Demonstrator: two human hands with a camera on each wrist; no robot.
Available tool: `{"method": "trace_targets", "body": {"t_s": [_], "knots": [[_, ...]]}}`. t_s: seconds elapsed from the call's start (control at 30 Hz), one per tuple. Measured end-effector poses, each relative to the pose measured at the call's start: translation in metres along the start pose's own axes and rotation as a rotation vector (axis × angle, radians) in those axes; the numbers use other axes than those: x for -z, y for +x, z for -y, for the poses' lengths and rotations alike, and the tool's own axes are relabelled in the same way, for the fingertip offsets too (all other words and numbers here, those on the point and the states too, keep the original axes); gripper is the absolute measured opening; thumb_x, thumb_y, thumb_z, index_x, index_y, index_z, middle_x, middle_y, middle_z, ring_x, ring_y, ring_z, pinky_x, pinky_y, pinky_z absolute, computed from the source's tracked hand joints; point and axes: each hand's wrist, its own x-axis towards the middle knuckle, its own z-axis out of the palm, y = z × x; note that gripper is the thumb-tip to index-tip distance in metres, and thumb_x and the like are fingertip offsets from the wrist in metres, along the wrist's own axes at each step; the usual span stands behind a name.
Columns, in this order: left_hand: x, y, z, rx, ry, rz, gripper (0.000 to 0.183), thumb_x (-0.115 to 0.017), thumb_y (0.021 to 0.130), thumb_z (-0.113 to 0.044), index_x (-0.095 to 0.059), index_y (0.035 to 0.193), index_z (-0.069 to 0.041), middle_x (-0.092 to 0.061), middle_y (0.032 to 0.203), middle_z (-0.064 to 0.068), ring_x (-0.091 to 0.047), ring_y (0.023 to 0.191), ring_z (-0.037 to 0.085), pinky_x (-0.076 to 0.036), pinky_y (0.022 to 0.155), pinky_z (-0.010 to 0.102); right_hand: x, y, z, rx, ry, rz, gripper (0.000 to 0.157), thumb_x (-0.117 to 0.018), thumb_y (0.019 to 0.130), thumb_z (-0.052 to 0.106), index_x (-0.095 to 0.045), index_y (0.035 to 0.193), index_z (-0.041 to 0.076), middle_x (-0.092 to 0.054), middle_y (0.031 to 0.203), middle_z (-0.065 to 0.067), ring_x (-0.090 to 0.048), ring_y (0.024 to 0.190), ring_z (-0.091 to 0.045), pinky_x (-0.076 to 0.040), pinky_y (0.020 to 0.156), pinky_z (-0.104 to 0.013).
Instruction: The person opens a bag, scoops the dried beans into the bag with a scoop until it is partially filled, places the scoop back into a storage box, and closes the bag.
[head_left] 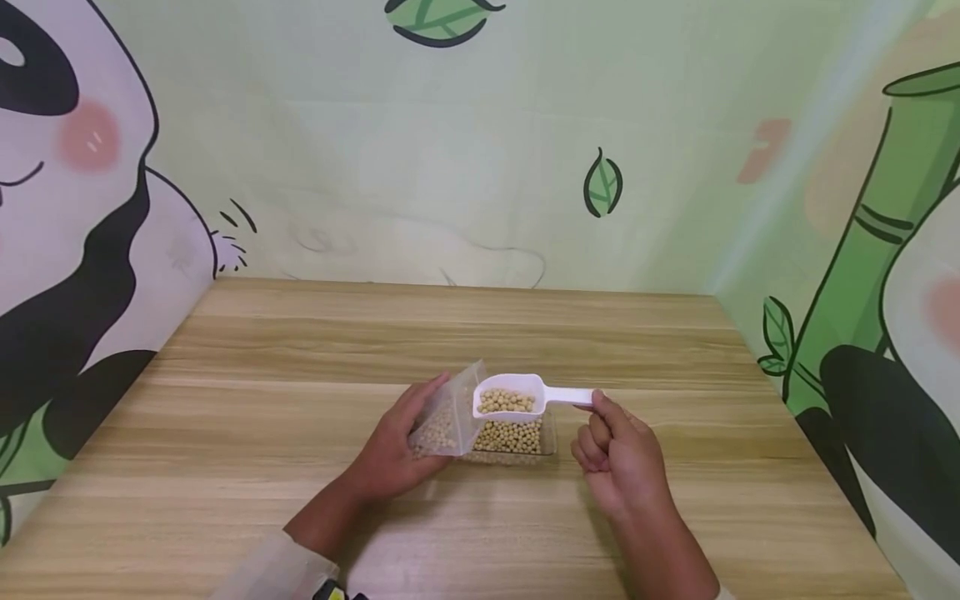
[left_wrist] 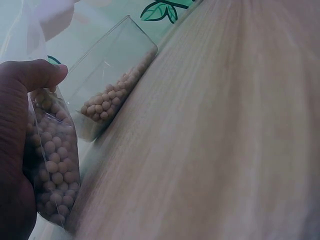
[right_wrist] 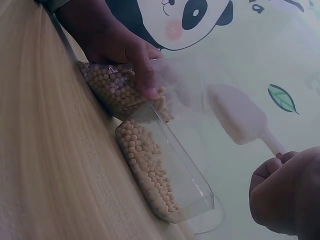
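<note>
My left hand [head_left: 393, 446] grips a clear plastic bag [head_left: 444, 421] partly filled with round, pale beans that look like soybeans. In the left wrist view the thumb presses on the bag [left_wrist: 57, 165] above the beans. By its handle, my right hand [head_left: 626, 454] holds a white scoop [head_left: 528, 382] loaded with the same beans [head_left: 506, 401]. The scoop's front lip is at the bag's open mouth, above a clear rectangular container [head_left: 550, 442]. Beans [right_wrist: 145, 160] cover the bottom of that container, which stands on the table beside the bag.
The wood-grain table [head_left: 360, 333] extends around the hands on all sides. Behind it and along both sides rise walls [head_left: 315, 158] printed with pandas, bamboo and leaves.
</note>
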Motion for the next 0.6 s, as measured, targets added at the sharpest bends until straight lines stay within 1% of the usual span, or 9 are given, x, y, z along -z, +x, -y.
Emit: {"method": "trace_targets", "body": {"t_s": [0.17, 0.3, 0.4, 0.47, 0.53, 0.6], "knots": [[0.000, 0.000, 0.001, 0.001, -0.006, 0.001, 0.097, -0.092, 0.081, -0.009, -0.043, 0.165, -0.002, -0.063, 0.147, 0.018, -0.060, 0.124, 0.019, -0.051, 0.108, 0.034, -0.006, -0.005, -0.004, 0.105, -0.118, -0.012, 0.039, -0.052, 0.116, 0.021, -0.081, 0.091, 0.015, -0.016, 0.062, -0.001, -0.010, 0.057, -0.017, -0.009, 0.057, -0.033], [0.001, 0.000, 0.000, 0.010, -0.009, 0.006, 0.098, -0.092, 0.081, -0.010, -0.042, 0.165, -0.002, -0.062, 0.148, 0.018, -0.060, 0.125, 0.019, -0.051, 0.108, 0.034, -0.012, -0.009, -0.008, 0.180, -0.222, -0.034, 0.036, -0.056, 0.114, 0.019, -0.077, 0.086, 0.016, -0.016, 0.062, -0.004, -0.013, 0.057, -0.019, -0.013, 0.056, -0.034], [0.001, 0.000, -0.001, 0.008, -0.001, 0.006, 0.098, -0.092, 0.081, -0.010, -0.042, 0.165, -0.002, -0.062, 0.149, 0.018, -0.060, 0.125, 0.019, -0.051, 0.108, 0.034, -0.016, -0.011, -0.010, 0.213, -0.283, -0.048, 0.039, -0.056, 0.114, 0.017, -0.065, 0.077, 0.012, -0.016, 0.062, -0.005, -0.015, 0.056, -0.021, -0.014, 0.055, -0.034], [0.001, 0.000, -0.001, 0.005, 0.003, 0.005, 0.098, -0.092, 0.081, -0.010, -0.042, 0.165, -0.002, -0.062, 0.149, 0.018, -0.060, 0.126, 0.019, -0.051, 0.108, 0.034, -0.018, -0.012, -0.011, 0.233, -0.313, -0.054, 0.041, -0.056, 0.114, 0.016, -0.056, 0.073, 0.008, -0.017, 0.060, -0.005, -0.015, 0.055, -0.022, -0.014, 0.054, -0.035], [0.001, 0.000, -0.001, 0.004, 0.001, 0.006, 0.098, -0.092, 0.081, -0.010, -0.042, 0.165, -0.002, -0.062, 0.149, 0.018, -0.060, 0.126, 0.019, -0.051, 0.107, 0.034, -0.019, -0.013, -0.012, 0.253, -0.343, -0.056, 0.044, -0.056, 0.114, 0.015, -0.047, 0.072, 0.004, -0.017, 0.059, -0.006, -0.015, 0.054, -0.023, -0.014, 0.052, -0.037], [0.002, 0.000, -0.001, 0.004, -0.003, 0.007, 0.098, -0.092, 0.081, -0.010, -0.042, 0.165, -0.002, -0.062, 0.149, 0.018, -0.060, 0.126, 0.019, -0.051, 0.107, 0.033, -0.020, -0.014, -0.013, 0.275, -0.369, -0.052, 0.044, -0.056, 0.114, 0.014, -0.044, 0.073, 0.000, -0.018, 0.058, -0.006, -0.014, 0.054, -0.025, -0.013, 0.051, -0.038]]}}
